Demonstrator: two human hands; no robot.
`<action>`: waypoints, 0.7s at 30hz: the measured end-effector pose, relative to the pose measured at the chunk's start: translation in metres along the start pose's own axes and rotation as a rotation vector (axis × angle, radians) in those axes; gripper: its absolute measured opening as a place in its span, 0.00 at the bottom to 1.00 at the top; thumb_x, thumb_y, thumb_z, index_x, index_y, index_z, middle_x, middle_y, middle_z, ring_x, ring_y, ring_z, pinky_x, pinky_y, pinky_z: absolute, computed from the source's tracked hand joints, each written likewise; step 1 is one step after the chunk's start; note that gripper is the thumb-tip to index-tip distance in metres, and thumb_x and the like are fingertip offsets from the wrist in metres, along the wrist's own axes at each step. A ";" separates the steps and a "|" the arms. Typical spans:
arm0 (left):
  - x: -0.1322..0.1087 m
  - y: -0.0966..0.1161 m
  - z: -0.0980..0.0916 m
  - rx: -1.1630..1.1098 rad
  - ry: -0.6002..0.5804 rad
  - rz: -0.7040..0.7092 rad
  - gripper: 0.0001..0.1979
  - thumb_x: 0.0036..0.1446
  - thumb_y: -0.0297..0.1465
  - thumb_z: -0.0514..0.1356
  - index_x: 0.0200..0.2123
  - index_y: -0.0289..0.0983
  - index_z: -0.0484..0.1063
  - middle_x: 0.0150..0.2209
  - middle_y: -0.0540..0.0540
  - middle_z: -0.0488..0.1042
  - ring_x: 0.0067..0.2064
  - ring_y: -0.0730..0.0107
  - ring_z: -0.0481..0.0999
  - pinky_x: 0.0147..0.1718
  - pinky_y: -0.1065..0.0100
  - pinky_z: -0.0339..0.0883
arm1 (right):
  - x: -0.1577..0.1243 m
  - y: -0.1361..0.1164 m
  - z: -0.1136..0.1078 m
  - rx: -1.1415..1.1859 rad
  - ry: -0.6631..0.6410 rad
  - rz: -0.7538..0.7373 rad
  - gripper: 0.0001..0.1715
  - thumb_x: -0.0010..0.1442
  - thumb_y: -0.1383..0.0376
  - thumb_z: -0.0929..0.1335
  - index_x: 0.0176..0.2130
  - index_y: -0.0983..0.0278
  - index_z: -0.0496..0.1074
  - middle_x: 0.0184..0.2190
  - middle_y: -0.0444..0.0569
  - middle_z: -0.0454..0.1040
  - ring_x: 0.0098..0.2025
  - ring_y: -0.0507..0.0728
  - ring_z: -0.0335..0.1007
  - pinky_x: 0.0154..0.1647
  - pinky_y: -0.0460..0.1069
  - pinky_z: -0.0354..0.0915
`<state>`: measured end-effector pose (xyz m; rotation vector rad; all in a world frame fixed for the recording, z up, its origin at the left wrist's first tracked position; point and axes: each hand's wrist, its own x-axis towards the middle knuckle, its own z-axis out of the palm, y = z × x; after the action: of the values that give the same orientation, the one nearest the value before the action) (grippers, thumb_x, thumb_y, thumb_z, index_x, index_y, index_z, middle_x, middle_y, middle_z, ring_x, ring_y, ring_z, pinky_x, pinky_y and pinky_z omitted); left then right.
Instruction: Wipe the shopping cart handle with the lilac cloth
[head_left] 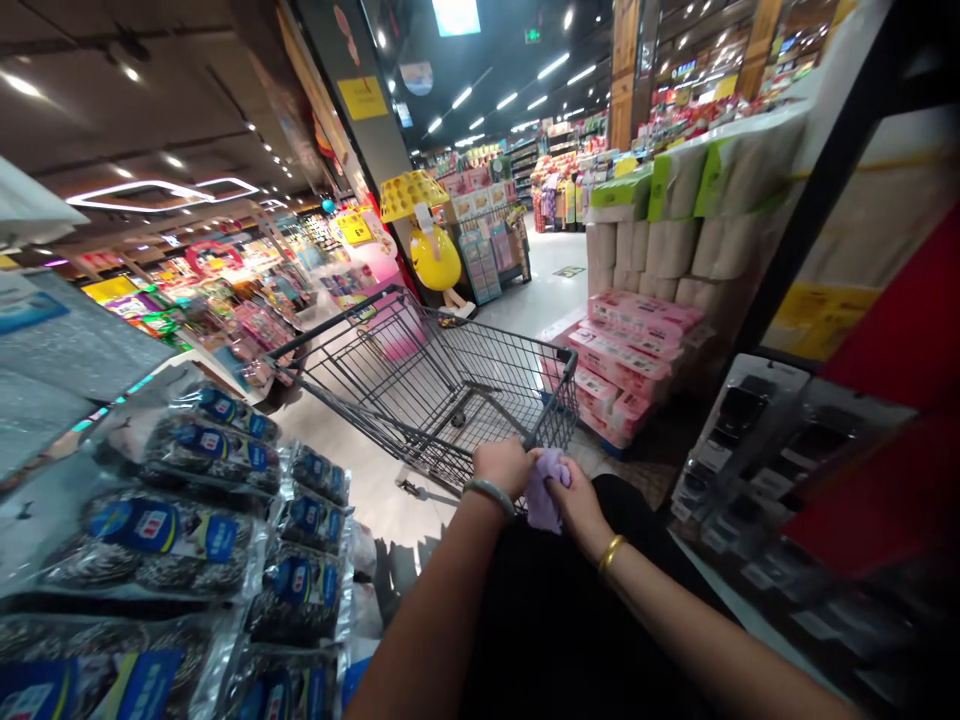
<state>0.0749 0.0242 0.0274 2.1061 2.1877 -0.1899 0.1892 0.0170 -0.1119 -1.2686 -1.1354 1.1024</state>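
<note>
Right fingers (572, 473) pinching purple cloth (545, 508), left fingers (517, 456) curled, hold unclear, wire cart (495, 348) on pale store floor (546, 287)

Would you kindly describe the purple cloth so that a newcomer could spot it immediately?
Find the grey wire shopping cart in the middle of the view. At its lower edge, beside the left hand, the right hand holds a bunched cloth. Its soft, pale purple stands out against the dark cart and black clothing.

A shopping cart (491, 350), stacked pink packs (626, 345) and a yellow price sign (358, 228) show a supermarket.
</note>
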 end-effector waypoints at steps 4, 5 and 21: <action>0.007 0.004 0.009 0.001 0.007 -0.020 0.29 0.69 0.47 0.48 0.63 0.35 0.64 0.46 0.35 0.82 0.47 0.52 0.82 0.40 0.60 0.71 | 0.001 -0.008 0.002 0.034 0.024 -0.029 0.25 0.50 0.56 0.68 0.47 0.61 0.74 0.44 0.51 0.77 0.46 0.62 0.72 0.51 0.56 0.69; 0.008 0.005 0.011 0.000 0.015 -0.018 0.27 0.69 0.47 0.47 0.61 0.36 0.66 0.45 0.36 0.82 0.47 0.52 0.82 0.41 0.60 0.71 | 0.001 -0.008 0.001 0.027 0.038 -0.040 0.24 0.49 0.56 0.69 0.46 0.61 0.75 0.45 0.51 0.77 0.48 0.62 0.72 0.53 0.57 0.68; 0.005 -0.010 0.008 0.039 -0.003 0.069 0.25 0.70 0.47 0.43 0.47 0.38 0.73 0.42 0.38 0.82 0.44 0.55 0.82 0.40 0.62 0.68 | 0.044 -0.041 0.006 0.056 0.140 -0.268 0.20 0.45 0.68 0.64 0.38 0.62 0.77 0.49 0.54 0.74 0.53 0.61 0.68 0.61 0.58 0.62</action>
<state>0.0646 0.0277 0.0185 2.1965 2.1223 -0.2311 0.1877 0.0611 -0.0708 -1.0958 -1.1236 0.8272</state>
